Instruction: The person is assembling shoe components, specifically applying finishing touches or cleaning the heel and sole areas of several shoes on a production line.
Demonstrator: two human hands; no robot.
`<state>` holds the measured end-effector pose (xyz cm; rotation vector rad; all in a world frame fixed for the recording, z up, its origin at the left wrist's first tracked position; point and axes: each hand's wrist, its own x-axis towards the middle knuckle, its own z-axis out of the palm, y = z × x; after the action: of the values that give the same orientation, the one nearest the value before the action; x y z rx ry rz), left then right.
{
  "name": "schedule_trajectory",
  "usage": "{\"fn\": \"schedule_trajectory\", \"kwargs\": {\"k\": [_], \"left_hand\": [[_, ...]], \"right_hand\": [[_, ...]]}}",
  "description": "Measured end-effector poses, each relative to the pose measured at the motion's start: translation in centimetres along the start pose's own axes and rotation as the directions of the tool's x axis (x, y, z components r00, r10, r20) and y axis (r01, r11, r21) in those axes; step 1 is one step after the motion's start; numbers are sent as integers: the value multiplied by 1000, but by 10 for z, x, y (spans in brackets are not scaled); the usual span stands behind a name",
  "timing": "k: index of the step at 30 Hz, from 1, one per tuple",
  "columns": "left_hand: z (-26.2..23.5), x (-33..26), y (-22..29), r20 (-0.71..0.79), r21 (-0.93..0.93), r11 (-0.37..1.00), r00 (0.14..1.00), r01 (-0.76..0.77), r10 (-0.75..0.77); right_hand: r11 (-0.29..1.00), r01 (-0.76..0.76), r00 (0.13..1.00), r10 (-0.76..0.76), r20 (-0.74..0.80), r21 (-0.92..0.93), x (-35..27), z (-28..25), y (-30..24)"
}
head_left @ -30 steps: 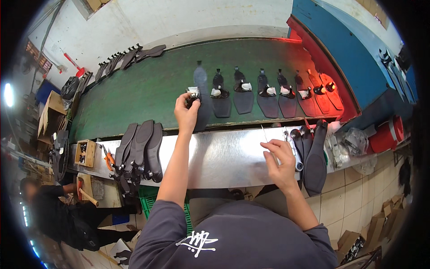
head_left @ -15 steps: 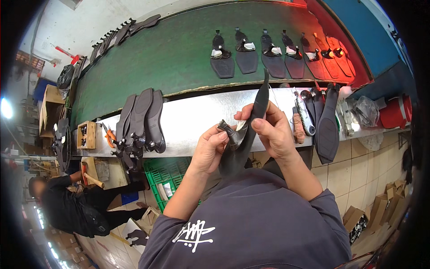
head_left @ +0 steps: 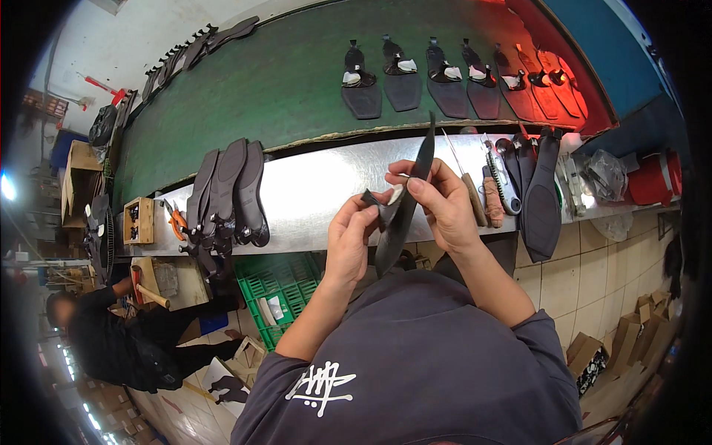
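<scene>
A black sandal sole with a strap (head_left: 399,228) is held up in front of me, turned nearly edge-on, its narrow end pointing up. My left hand (head_left: 347,239) pinches the dark strap end on the sole's left side. My right hand (head_left: 446,211) grips the sole's edge higher up, thumb on the near face and fingers behind it. A small white piece shows between the strap and the sole, close to my left fingertips. Parts of the strap are hidden by my fingers.
Several strapped sandal soles (head_left: 361,100) lie in a row on the green belt (head_left: 282,81), the rightmost under red light. On the metal ledge (head_left: 311,185) are stacked soles (head_left: 226,178), orange-handled pliers (head_left: 176,222), a wooden box (head_left: 139,231) and a utility knife (head_left: 506,189). A person (head_left: 111,334) works at left.
The sole has turned more edge-on in my hands. My right hand has shifted slightly left, and a thin wooden-handled tool beside it has come into sight. The whole view has shifted a little.
</scene>
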<state>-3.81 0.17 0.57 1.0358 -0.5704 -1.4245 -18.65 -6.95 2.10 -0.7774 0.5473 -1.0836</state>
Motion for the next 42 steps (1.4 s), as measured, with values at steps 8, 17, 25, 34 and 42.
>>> {"fn": "schedule_trajectory", "kwargs": {"k": [8, 17, 25, 34, 42], "left_hand": [[-33, 24, -6, -217, -87, 988, 970, -130, 108], [-54, 23, -2, -75, -425, 904, 994, 45, -84], [-47, 15, 2, 64, -594, 786, 984, 172, -167], [-25, 14, -11, 256, -644, 709, 954, 287, -154], [-11, 7, -18, 132, -395, 918, 991, 26, 29]], "right_hand": [[243, 138, 920, -390, 34, -960, 51, -73, 17], [-311, 19, 953, -281, 111, -950, 22, -97, 8], [732, -20, 1000, 4, -25, -681, -6, -38, -10], [902, -386, 876, 425, 227, -195, -35, 9, -1], [887, -460, 861, 436, 262, 35, -41, 7, 6]]}}
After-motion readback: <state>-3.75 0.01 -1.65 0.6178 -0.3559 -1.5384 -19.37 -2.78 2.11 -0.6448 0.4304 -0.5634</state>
